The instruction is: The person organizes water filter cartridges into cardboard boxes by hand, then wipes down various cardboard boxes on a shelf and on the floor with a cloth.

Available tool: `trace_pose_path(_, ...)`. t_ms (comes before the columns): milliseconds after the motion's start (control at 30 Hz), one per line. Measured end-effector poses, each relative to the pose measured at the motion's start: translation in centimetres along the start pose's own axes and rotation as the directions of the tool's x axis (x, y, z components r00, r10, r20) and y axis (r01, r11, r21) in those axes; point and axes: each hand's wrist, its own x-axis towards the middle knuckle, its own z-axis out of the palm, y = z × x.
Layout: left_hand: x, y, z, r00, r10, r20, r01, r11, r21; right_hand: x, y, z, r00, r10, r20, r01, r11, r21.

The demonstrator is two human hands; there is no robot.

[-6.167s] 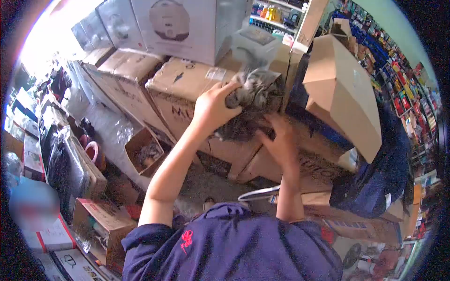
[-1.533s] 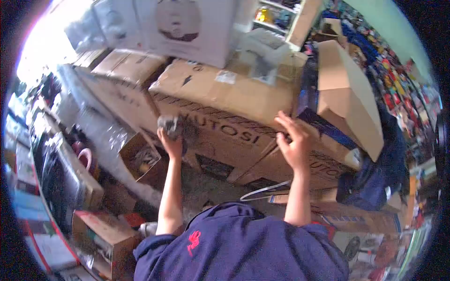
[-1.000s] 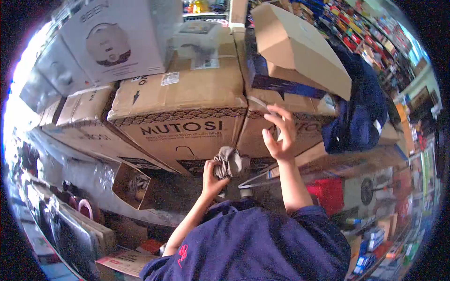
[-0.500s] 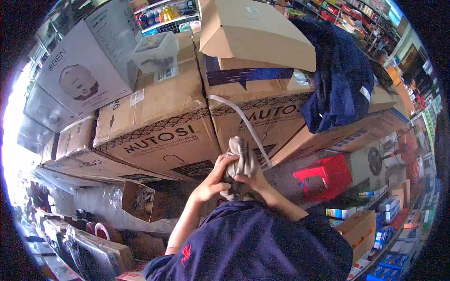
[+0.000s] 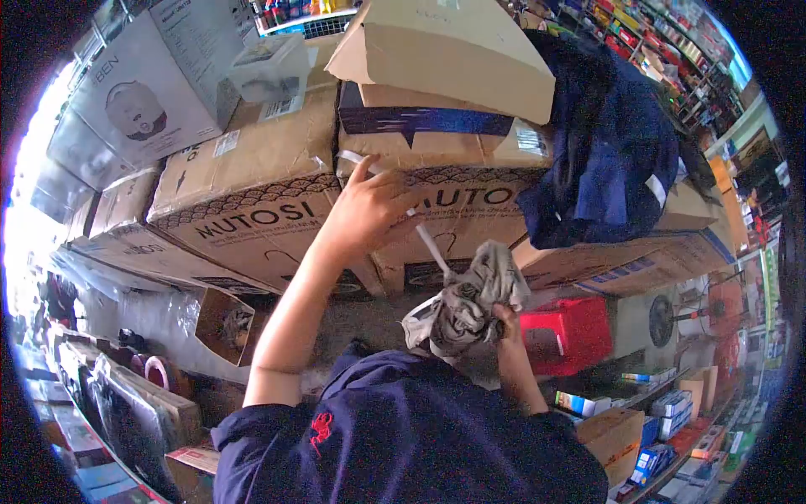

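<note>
My right hand (image 5: 507, 326) is closed on a crumpled grey cloth (image 5: 470, 302), holding it in front of my chest. The cloth hangs in loose folds, and its light underside shows at one edge. My left hand (image 5: 374, 206) is raised at the front of the brown MUTOSI cartons (image 5: 252, 172), its fingers apart. It lies over a narrow white strap (image 5: 432, 248) that runs down the carton front; part of the strap is hidden behind the hand. Whether the fingers touch the strap I cannot tell.
An open cardboard box (image 5: 453, 50) sits on the cartons, beside a dark blue garment (image 5: 604, 168). A white UBEN box (image 5: 134, 101) stands at the left. Low on the right are a red plastic stool (image 5: 567, 336) and a fan (image 5: 663, 321). Shelves with small boxes line the lower right.
My left hand has left the cloth and moved up and left to the strap. My right hand has shifted right with the cloth, which has loosened from a compact bundle.
</note>
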Motion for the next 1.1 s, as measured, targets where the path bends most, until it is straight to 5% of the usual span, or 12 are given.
trace_pose_path(67,-0.4,-0.7,-0.7,1.0,-0.002,0.005,0.002,0.999,-0.047,-1.3,-1.4,0.6,0.989,-0.111,-0.094,0.097,0.984,-0.146)
trace_pose_path(133,-1.5,-1.5,-0.8,1.0,-0.003,-0.02,0.001,0.997,-0.078,-3.0,-2.8,2.6,0.949,-0.056,-0.309,-0.021,0.97,-0.241)
trace_pose_path(233,-2.9,-2.0,-1.8,0.998,-0.041,-0.037,0.034,0.984,-0.172,-3.0,-2.8,4.5,0.909,-0.23,-0.349,0.145,0.957,-0.253)
trace_pose_path(267,-3.6,-2.6,-2.2,0.997,-0.046,-0.066,0.034,0.985,-0.171,-3.0,-3.5,6.6,0.875,-0.151,-0.46,0.083,0.983,-0.164)
trace_pose_path(300,-4.0,-3.1,-2.4,0.994,-0.051,-0.098,0.034,0.985,-0.168,-2.6,-3.2,6.7,0.87,-0.157,-0.468,0.089,0.982,-0.165)
trace_pose_path(367,-4.3,-3.8,-2.9,0.988,-0.052,-0.144,0.044,0.997,-0.059,-1.8,-2.5,5.9,0.827,-0.386,-0.409,0.122,0.834,-0.538)
trace_pose_path(400,-4.4,-4.1,-3.3,0.98,-0.054,-0.191,0.067,0.996,0.058,-1.4,-2.2,5.2,0.806,-0.363,-0.467,0.025,0.81,-0.587)
trace_pose_path(500,-5.6,-6.1,-3.4,0.978,-0.12,-0.173,0.148,0.976,0.16,2.1,-3.0,11.5,0.735,-0.556,-0.387,0.173,0.707,-0.686)
trace_pose_path(567,-6.1,-6.9,-3.5,0.973,-0.221,-0.063,0.229,0.958,0.172,4.7,-3.2,11.2,0.646,-0.763,-0.023,0.244,0.235,-0.941)
trace_pose_path(733,-6.7,-7.3,-1.9,0.965,-0.197,-0.173,0.229,0.955,0.188,10.2,-1.7,18.9,0.355,-0.751,0.557,0.437,-0.393,-0.809)
trace_pose_path(833,-6.8,-7.5,-1.7,0.958,-0.203,-0.2,0.237,0.958,0.164,13.3,3.7,17.6,0.564,-0.606,0.561,0.372,-0.419,-0.828)
trace_pose_path(1100,-6.7,-7.0,-1.7,0.941,-0.257,-0.222,0.29,0.948,0.131,12.4,13.8,4.6,0.77,-0.281,0.572,0.345,-0.572,-0.744)
